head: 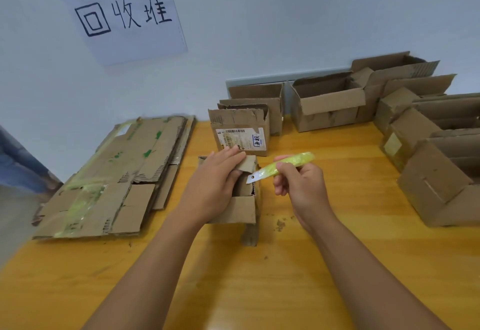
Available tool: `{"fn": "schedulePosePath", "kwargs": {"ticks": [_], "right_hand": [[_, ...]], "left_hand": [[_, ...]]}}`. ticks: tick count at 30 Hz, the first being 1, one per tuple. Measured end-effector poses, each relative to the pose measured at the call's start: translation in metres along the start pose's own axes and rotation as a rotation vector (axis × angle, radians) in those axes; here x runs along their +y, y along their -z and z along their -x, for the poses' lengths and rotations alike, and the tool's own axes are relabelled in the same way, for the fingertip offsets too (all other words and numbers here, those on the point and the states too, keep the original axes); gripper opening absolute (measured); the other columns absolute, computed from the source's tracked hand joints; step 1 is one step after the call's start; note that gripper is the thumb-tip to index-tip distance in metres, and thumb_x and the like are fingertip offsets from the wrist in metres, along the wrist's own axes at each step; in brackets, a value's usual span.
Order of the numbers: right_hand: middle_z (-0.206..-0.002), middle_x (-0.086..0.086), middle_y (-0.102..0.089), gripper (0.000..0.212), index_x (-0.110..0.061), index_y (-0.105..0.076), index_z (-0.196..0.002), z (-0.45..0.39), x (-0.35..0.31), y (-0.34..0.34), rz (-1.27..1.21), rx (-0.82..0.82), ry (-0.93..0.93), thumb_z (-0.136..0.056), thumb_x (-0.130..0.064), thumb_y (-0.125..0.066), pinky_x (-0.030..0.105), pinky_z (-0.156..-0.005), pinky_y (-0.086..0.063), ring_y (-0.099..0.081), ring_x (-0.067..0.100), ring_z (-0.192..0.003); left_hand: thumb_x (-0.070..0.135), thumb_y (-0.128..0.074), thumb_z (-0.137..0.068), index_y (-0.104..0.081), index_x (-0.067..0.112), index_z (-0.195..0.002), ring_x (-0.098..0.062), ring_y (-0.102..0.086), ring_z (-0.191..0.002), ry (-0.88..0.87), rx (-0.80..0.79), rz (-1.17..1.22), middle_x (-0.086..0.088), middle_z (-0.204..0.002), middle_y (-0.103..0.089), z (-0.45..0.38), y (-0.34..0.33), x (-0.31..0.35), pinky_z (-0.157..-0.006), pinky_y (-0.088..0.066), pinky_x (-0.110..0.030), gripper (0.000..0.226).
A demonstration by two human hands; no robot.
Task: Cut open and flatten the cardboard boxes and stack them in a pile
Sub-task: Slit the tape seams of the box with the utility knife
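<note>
Now box (pixel 242 201) under left hand (pixel 213 186)

Two bare forearms reach in from the bottom edge. The left hand (pixel 215 184) and right hand (pixel 298 186) wear no gloves, rings or watch. No sleeves show.
</note>
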State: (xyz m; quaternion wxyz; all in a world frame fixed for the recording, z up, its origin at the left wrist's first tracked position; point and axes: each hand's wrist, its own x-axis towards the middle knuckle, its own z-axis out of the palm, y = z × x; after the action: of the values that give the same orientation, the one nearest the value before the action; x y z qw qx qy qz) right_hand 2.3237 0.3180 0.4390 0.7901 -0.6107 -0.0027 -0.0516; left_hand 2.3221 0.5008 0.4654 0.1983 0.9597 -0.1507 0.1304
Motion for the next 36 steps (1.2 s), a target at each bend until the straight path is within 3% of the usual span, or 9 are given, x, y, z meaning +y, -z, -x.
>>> {"fn": "schedulePosePath", "kwargs": {"ticks": [9, 15, 19, 24, 28, 33, 36], "right_hand": [[-0.058, 0.005, -0.059, 0.013, -0.009, -0.066, -0.09, -0.004, -0.004, -0.007, 0.003, 0.074, 0.014, -0.096, -0.006, -0.055, 0.022, -0.046, -0.042, -0.052, 0.015, -0.046], [-0.058, 0.005, -0.06, 0.013, -0.008, -0.066, -0.092, -0.005, -0.003, -0.004, 0.013, 0.017, -0.01, -0.097, -0.007, -0.054, 0.024, -0.047, -0.042, -0.053, 0.016, -0.048], [-0.058, 0.004, -0.06, 0.012, -0.009, -0.065, -0.094, -0.005, -0.003, -0.005, -0.007, 0.092, 0.005, -0.097, -0.008, -0.054, 0.022, -0.047, -0.043, -0.054, 0.014, -0.048], [-0.058, 0.004, -0.061, 0.012, -0.008, -0.065, -0.094, -0.004, -0.002, -0.006, 0.012, -0.001, -0.013, -0.098, -0.008, -0.054, 0.023, -0.047, -0.042, -0.055, 0.015, -0.049], [-0.058, 0.002, -0.062, 0.013, -0.009, -0.065, -0.091, -0.009, -0.004, -0.002, -0.027, 0.14, 0.0, -0.098, -0.01, -0.054, 0.023, -0.048, -0.043, -0.056, 0.013, -0.049], [-0.058, 0.003, -0.061, 0.013, -0.011, -0.065, -0.092, -0.007, -0.002, -0.003, -0.04, 0.091, 0.008, -0.098, -0.01, -0.054, 0.025, -0.049, -0.043, -0.054, 0.015, -0.05], [-0.06, 0.003, -0.062, 0.012, -0.01, -0.065, -0.095, -0.012, -0.006, 0.003, -0.19, 0.223, 0.002, -0.099, -0.01, -0.054, 0.027, -0.053, -0.044, -0.056, 0.014, -0.052]], "left_hand": [[0.023, -0.039, -0.105, -0.039, 0.026, -0.148, -0.008, -0.021, -0.148, 0.003, 0.008, -0.013, 0.007, -0.158, -0.032, 0.002, 0.0, 0.001, -0.118, -0.004, -0.021, 0.043], [0.025, -0.04, -0.105, -0.042, 0.026, -0.147, -0.009, -0.025, -0.146, -0.003, 0.015, -0.015, 0.007, -0.156, -0.036, 0.003, 0.0, 0.001, -0.117, -0.006, -0.021, 0.042], [0.028, -0.038, -0.105, -0.042, 0.027, -0.147, -0.008, -0.027, -0.145, 0.012, 0.029, -0.024, 0.008, -0.155, -0.037, 0.002, -0.001, 0.002, -0.116, -0.006, -0.02, 0.042], [0.027, -0.041, -0.105, -0.045, 0.026, -0.145, -0.009, -0.032, -0.142, -0.002, 0.049, -0.028, 0.008, -0.151, -0.043, 0.003, -0.001, 0.003, -0.114, -0.008, -0.02, 0.041], [0.028, -0.041, -0.104, -0.05, 0.024, -0.142, -0.01, -0.038, -0.138, 0.021, 0.078, 0.014, 0.006, -0.147, -0.05, 0.004, -0.001, 0.003, -0.114, -0.013, -0.022, 0.039], [0.028, -0.04, -0.105, -0.052, 0.023, -0.141, -0.011, -0.038, -0.137, 0.012, 0.075, 0.004, 0.005, -0.145, -0.051, 0.002, 0.0, 0.003, -0.114, -0.015, -0.024, 0.038], [0.033, -0.035, -0.105, -0.052, 0.023, -0.14, -0.014, -0.031, -0.141, 0.009, 0.1, -0.034, 0.005, -0.146, -0.049, 0.003, -0.003, 0.0, -0.118, -0.02, -0.037, 0.04]]}}
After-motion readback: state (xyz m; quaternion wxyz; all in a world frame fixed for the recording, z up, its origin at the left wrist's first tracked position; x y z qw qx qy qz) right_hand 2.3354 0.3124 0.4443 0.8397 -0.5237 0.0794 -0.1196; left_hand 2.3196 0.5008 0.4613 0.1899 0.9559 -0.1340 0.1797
